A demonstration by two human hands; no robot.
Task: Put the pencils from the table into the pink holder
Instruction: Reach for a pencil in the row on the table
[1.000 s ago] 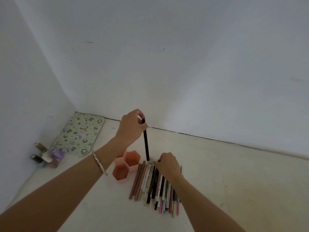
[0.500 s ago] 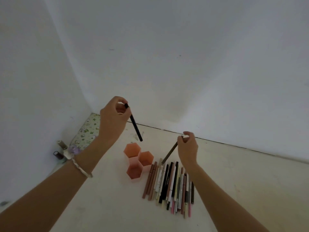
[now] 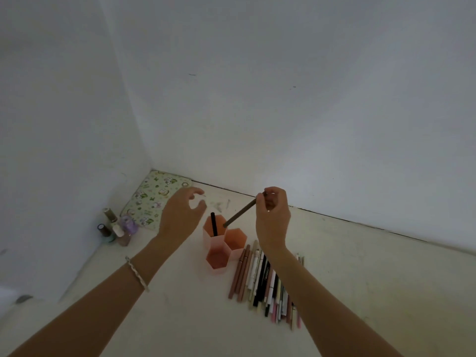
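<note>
Pinching fingers of the right hand [image 3: 273, 217] hold the top end of a brown pencil [image 3: 240, 213]. The pencil is tilted, and its low tip points down at the pink holder [image 3: 217, 243]. The tip is right at the rim of the back cup. I cannot tell if it is inside yet.

The left hand [image 3: 180, 215] holds nothing. Its fingers are spread and loose, and it hangs in the air just beside the holder, on the left.

The holder has three six-sided cups stuck together. One black pencil [image 3: 213, 224] stands in the back cup. The other two cups look empty. Many more pencils [image 3: 265, 279] lie side by side on the table [image 3: 360, 279], just to the right of the holder and partly under the right arm.

I think the step now is dropping the brown pencil into a cup. The job looks only just begun, since most pencils are on the table. Next, the hand should stand the pencil up straighter, so its tip goes past the rim, and then let go. The free left hand could reach over for another pencil. A bump could tip the light holder, so a soft touch is best.

A flowery mat [image 3: 154, 197] and some little bottles [image 3: 116, 228] sit in the corner.
</note>
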